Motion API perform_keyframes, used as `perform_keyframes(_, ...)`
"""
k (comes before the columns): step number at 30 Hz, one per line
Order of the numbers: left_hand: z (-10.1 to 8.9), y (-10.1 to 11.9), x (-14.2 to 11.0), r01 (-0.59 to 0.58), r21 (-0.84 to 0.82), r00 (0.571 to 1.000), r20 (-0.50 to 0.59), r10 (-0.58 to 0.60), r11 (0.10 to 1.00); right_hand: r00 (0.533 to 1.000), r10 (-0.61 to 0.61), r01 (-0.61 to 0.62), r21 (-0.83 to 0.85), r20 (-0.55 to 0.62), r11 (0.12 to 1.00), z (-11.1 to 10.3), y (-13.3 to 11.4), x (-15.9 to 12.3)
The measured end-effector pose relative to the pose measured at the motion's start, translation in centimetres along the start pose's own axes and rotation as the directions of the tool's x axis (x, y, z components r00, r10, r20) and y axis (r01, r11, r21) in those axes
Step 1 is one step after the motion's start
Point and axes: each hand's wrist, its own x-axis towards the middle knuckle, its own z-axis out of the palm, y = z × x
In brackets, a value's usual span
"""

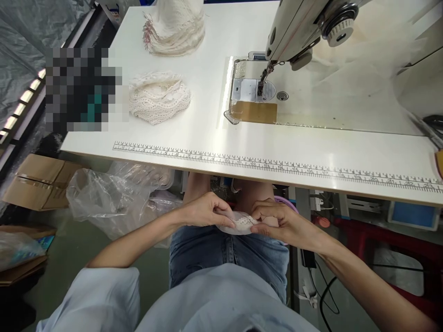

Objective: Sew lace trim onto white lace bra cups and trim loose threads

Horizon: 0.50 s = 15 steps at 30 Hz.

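A small piece of white lace fabric (pixel 244 222) is stretched between my two hands, above my lap and below the table's front edge. My left hand (pixel 212 211) pinches its left end between thumb and fingers. At the other end my right hand (pixel 277 219) grips it the same way, with the fingers curled. Part of the fabric looks sheer, and the middle carries a lace pattern. Its ends are hidden under my fingertips.
A sewing machine (pixel 297 32) stands on the white table (pixel 194 133), its needle over the metal plate (pixel 252 89). A lace bundle (pixel 159 97) and a stack of lace pieces (pixel 176 27) lie left. A printed ruler (pixel 226 160) follows the front edge. Cardboard box (pixel 38 182) and plastic bag (pixel 107 198) sit below.
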Motion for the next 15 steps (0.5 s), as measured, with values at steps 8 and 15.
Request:
perform_keyframes(8, -0.11, -0.11, -0.07, 0.009, -0.029, 1.000, -0.014, -0.009, 1.000, 1.000, -0.017, 0.017, 0.126, 0.005, 0.992, 0.43, 0.12, 0.40)
perform_keyframes(15, -0.05, -0.41, -0.32, 0.076, -0.192, 0.996, -0.027, -0.082, 0.978, 0.998, 0.031, -0.046, 0.304, 0.053, 0.952, 0.19, 0.49, 0.33)
